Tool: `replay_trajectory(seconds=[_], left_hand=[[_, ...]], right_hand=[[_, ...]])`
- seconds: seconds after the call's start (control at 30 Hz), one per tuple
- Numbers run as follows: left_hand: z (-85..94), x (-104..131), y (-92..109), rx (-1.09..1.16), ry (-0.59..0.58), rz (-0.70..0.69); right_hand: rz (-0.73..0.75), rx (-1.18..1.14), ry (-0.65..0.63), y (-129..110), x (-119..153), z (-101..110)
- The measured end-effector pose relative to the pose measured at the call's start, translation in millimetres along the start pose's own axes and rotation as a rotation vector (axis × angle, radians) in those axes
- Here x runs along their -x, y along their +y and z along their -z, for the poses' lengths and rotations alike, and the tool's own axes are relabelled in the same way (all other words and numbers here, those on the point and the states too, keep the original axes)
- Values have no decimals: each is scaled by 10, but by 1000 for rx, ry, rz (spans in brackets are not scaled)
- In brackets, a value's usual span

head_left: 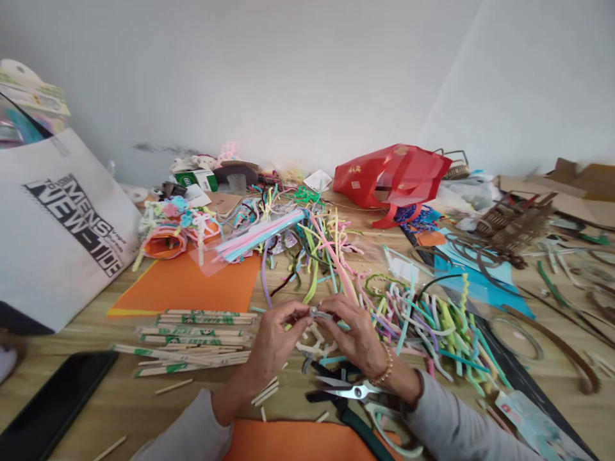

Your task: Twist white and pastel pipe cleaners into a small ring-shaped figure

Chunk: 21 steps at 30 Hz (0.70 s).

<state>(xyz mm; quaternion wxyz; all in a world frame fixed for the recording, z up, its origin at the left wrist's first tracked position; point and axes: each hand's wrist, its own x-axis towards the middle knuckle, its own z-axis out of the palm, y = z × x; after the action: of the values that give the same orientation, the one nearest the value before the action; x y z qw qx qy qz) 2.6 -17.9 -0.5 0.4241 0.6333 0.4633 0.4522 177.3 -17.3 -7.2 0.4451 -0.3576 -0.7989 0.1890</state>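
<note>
In the head view, the left hand (275, 334) and right hand (356, 337) pinch a small grey piece (321, 313) between their fingertips, above the desk (221, 397). Its long axis runs roughly sideways, from one hand to the other, the right end slightly lower. The white bag (62, 237) at far left reads "MENS" and "NEW-TIDE"; gold marks on the red bag (368, 176) are too small to read. Green print on the wrapped sticks (196, 333) is illegible.
</note>
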Motion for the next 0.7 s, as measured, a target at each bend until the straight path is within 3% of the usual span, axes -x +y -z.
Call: replay_trajectory(seconds=[0.47, 0.6, 0.7], left_hand=[[2, 6, -5, -93, 32, -50], [10, 18, -9, -210, 50, -209], [16, 33, -37, -270, 51, -351]], right_hand=[[54, 56, -96, 12, 19, 1], [-95, -86, -71, -14, 9, -34], [-343, -304, -82, 2, 1, -65]])
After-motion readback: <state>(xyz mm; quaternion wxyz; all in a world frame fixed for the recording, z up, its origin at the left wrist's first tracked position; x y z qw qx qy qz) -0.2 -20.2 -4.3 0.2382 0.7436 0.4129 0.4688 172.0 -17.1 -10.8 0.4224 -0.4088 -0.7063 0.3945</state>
